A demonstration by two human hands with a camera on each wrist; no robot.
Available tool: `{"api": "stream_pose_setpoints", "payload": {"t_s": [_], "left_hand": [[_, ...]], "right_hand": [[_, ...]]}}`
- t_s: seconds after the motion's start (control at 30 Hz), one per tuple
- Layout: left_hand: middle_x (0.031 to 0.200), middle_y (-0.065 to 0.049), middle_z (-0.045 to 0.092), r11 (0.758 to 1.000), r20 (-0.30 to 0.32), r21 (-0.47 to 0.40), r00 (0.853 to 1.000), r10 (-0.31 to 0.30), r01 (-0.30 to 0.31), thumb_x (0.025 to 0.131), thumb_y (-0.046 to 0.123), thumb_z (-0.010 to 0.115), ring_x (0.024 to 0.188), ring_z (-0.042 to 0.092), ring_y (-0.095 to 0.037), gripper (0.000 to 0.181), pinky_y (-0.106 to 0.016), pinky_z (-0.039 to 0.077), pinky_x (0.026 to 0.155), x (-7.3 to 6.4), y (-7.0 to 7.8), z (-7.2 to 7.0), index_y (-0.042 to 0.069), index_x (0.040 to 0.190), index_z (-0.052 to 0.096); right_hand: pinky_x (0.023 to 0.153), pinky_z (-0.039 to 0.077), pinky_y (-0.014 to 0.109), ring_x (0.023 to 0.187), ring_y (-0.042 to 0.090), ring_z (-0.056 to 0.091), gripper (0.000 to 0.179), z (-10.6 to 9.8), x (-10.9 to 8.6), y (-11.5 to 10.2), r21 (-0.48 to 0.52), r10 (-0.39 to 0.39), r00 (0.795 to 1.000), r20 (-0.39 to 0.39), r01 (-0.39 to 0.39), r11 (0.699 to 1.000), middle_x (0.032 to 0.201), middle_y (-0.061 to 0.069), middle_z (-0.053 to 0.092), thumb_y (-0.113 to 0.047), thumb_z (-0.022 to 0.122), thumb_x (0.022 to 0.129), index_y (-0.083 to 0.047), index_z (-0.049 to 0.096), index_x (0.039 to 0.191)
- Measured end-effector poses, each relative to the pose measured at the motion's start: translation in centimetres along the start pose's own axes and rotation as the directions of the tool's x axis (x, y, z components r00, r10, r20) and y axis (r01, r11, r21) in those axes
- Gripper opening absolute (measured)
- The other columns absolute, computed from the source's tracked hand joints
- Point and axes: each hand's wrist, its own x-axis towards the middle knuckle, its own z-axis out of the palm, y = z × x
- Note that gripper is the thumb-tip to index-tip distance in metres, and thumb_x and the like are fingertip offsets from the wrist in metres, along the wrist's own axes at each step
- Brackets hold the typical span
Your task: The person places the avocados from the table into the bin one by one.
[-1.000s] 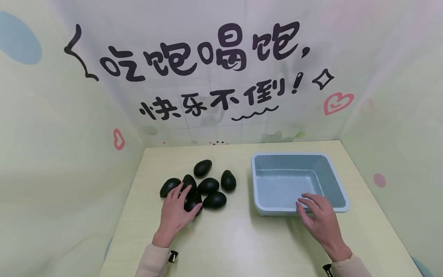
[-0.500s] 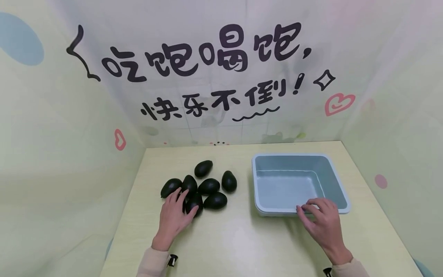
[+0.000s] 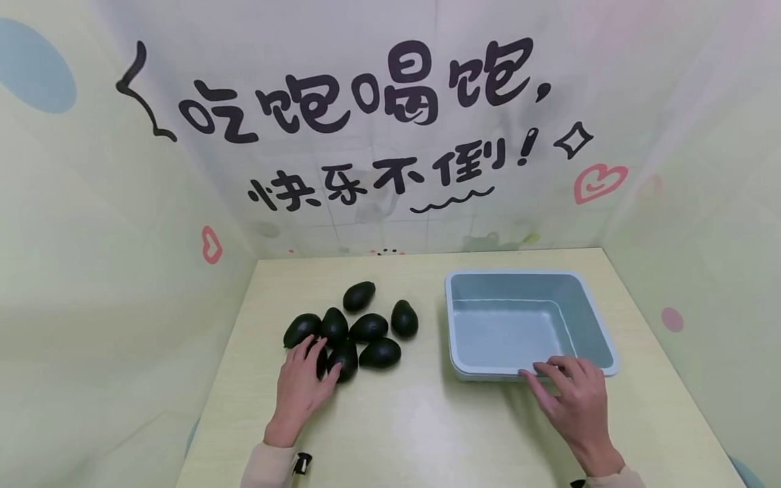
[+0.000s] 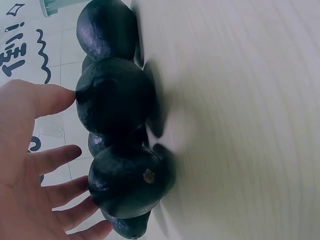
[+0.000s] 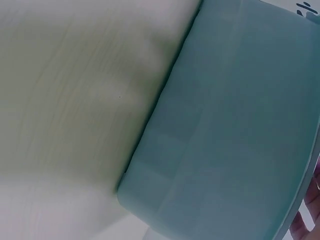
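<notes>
Several avocados (image 3: 379, 353) clustered on the table (image 3: 421, 440), left of the tub (image 3: 488, 371). Likely firm, slick; best cupped around the middle. Left grip (image 3: 301, 386) spread against them, clasping none; right grip (image 3: 575, 405) bent at tub rim, hold unclear.

The left hand (image 3: 302, 386) has spread fingers (image 4: 67, 192), the right hand (image 3: 576, 403) loosely bent ones.

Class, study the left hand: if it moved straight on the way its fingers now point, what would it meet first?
The left hand would most likely first meet the avocado right under its fingers; it may be touching it, as depth is hard to judge.
</notes>
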Motion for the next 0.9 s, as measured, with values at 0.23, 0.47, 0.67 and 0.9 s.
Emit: {"api": "stream_pose_setpoints", "payload": {"t_s": [0.23, 0.47, 0.67, 0.9], "left_hand": [[0.152, -0.032, 0.054, 1.0, -0.038, -0.017, 0.999, -0.005, 0.004, 0.095, 0.026, 0.076, 0.139, 0.05, -0.053, 0.052, -0.069, 0.047, 0.105, -0.3, -0.3, 0.3, -0.001, 0.138, 0.067], [0.153, -0.032, 0.053, 1.0, -0.053, -0.011, 0.998, -0.018, 0.017, 0.094, 0.012, 0.069, 0.139, 0.049, -0.054, 0.045, -0.07, 0.049, 0.1, -0.5, -0.6, 0.5, -0.002, 0.137, 0.068], [0.153, -0.031, 0.052, 0.999, -0.055, -0.002, 0.998, -0.038, 0.038, 0.092, 0.01, 0.073, 0.139, 0.049, -0.054, 0.045, -0.07, 0.049, 0.099, -0.3, -0.7, 0.5, -0.001, 0.135, 0.069], [0.151, -0.031, 0.055, 0.999, -0.079, 0.012, 0.996, -0.029, 0.03, 0.09, 0.01, 0.076, 0.135, 0.053, -0.055, 0.045, -0.07, 0.051, 0.095, -0.2, -0.8, 0.6, 0.0, 0.133, 0.07]], "right_hand": [[0.074, 0.038, 0.051, 0.078, 0.038, 0.063, 0.071, -0.2, -0.1, -0.2, 0.014, 0.028, 1.0, 0.006, -0.028, 1.0, 0.083, 0.012, 0.07, -0.07, 0.059, 0.1, -0.005, 0.079, 0.081], [0.066, 0.043, 0.052, 0.076, 0.037, 0.064, 0.071, -0.6, 0.4, -0.3, -0.015, 0.005, 0.999, 0.037, -0.004, 1.0, 0.082, 0.011, 0.071, -0.071, 0.056, 0.101, -0.007, 0.079, 0.079], [0.063, 0.046, 0.052, 0.074, 0.036, 0.066, 0.073, -1.5, 1.2, -0.7, -0.058, 0.006, 0.992, 0.129, 0.001, 0.998, 0.081, 0.011, 0.072, -0.072, 0.051, 0.102, -0.009, 0.079, 0.079], [0.061, 0.046, 0.051, 0.075, 0.036, 0.065, 0.076, -2.1, 1.8, -1.5, -0.065, 0.043, 0.985, 0.17, -0.032, 0.997, 0.08, 0.011, 0.072, -0.073, 0.045, 0.103, -0.009, 0.078, 0.08]]}}
